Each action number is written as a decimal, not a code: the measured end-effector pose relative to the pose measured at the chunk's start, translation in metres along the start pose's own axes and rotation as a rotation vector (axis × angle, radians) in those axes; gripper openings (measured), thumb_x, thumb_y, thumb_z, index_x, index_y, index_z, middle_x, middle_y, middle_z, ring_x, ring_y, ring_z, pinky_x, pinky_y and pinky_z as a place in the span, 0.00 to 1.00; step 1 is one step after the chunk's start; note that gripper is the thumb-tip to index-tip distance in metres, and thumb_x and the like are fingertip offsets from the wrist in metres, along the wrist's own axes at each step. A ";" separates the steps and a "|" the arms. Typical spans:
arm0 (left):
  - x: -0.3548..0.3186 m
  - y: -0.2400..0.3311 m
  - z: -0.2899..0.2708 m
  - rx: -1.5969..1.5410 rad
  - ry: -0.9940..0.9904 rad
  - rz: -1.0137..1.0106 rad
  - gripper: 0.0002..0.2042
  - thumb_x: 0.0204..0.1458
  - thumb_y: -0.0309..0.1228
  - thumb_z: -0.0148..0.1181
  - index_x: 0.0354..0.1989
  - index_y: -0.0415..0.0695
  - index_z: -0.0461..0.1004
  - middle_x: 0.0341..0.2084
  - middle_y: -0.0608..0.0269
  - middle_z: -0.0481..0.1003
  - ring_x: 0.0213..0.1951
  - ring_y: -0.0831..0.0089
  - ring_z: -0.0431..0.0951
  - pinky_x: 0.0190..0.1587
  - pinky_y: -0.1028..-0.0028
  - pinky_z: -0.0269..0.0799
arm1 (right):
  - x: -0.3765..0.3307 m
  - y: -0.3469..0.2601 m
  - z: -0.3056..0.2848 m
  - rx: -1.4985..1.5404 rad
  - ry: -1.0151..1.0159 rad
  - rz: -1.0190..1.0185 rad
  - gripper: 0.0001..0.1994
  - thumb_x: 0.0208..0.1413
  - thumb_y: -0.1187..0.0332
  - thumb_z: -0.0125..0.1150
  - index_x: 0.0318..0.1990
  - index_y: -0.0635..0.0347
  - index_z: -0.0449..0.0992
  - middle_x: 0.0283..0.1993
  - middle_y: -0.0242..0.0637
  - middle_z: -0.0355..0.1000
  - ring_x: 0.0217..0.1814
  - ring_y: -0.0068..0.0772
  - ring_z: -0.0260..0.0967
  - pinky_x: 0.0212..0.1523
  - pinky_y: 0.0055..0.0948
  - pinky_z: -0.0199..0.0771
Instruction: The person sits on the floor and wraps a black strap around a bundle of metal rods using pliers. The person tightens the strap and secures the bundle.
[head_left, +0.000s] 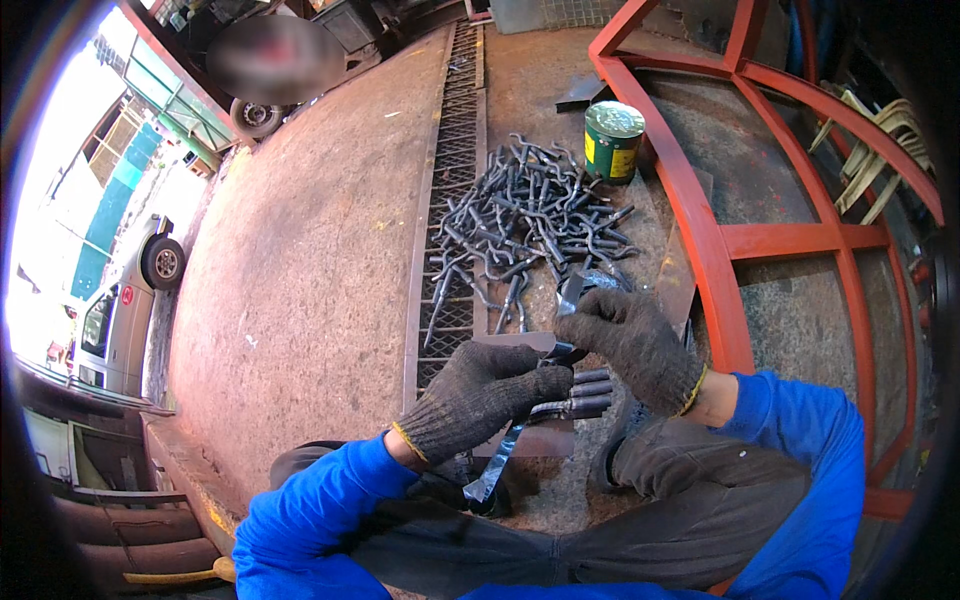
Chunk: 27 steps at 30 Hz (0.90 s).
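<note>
My left hand (485, 390) and my right hand (638, 335) both wear dark knit gloves with yellow-edged cuffs, and they meet in front of my lap. Between them shows the end of a dark rod (566, 353), gripped by my left fingers and largely hidden. A strip of shiny silver tape (570, 297) sticks up at my right fingertips, which are pinched together. Below my left hand hangs another shiny strip (492, 470). Several short dark rods (588, 396) lie side by side just under my hands. Beyond them spreads a heap of bent dark metal rods (530, 215).
Beside the heap stands a green and yellow can (613, 140). An orange-red metal frame (715, 260) leans along the right. A mesh grating (447, 180) runs through the concrete floor (310, 220). A silver vehicle (125, 310) is outside at left.
</note>
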<state>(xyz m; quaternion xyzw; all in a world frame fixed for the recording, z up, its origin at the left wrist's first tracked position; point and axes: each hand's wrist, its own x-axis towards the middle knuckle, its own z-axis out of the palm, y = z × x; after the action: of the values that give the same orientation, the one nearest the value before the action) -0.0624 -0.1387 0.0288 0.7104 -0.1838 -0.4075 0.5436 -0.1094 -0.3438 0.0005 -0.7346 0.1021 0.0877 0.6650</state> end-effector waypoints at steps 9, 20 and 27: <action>-0.001 0.004 -0.003 0.105 -0.014 -0.007 0.16 0.56 0.43 0.62 0.34 0.39 0.81 0.18 0.70 0.72 0.24 0.84 0.68 0.25 0.78 0.62 | 0.004 -0.006 -0.004 0.050 0.105 -0.084 0.12 0.55 0.61 0.67 0.34 0.60 0.77 0.29 0.29 0.73 0.30 0.18 0.67 0.31 0.22 0.69; 0.000 -0.002 -0.003 0.058 -0.028 0.006 0.16 0.58 0.43 0.60 0.38 0.39 0.82 0.19 0.71 0.73 0.23 0.84 0.68 0.26 0.79 0.65 | -0.010 -0.014 0.003 -0.173 -0.010 -0.130 0.13 0.53 0.60 0.69 0.34 0.61 0.77 0.31 0.34 0.75 0.36 0.20 0.71 0.38 0.24 0.71; -0.001 0.004 -0.006 0.085 -0.075 -0.013 0.16 0.60 0.38 0.59 0.40 0.35 0.80 0.27 0.63 0.80 0.31 0.85 0.74 0.34 0.78 0.72 | 0.000 -0.005 -0.003 0.107 -0.049 -0.068 0.12 0.58 0.60 0.64 0.38 0.61 0.78 0.34 0.32 0.74 0.35 0.18 0.68 0.37 0.22 0.70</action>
<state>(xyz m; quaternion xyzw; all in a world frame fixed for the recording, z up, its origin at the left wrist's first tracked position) -0.0576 -0.1359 0.0333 0.7182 -0.2165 -0.4292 0.5030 -0.1083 -0.3464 0.0054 -0.6986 0.0653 0.0772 0.7083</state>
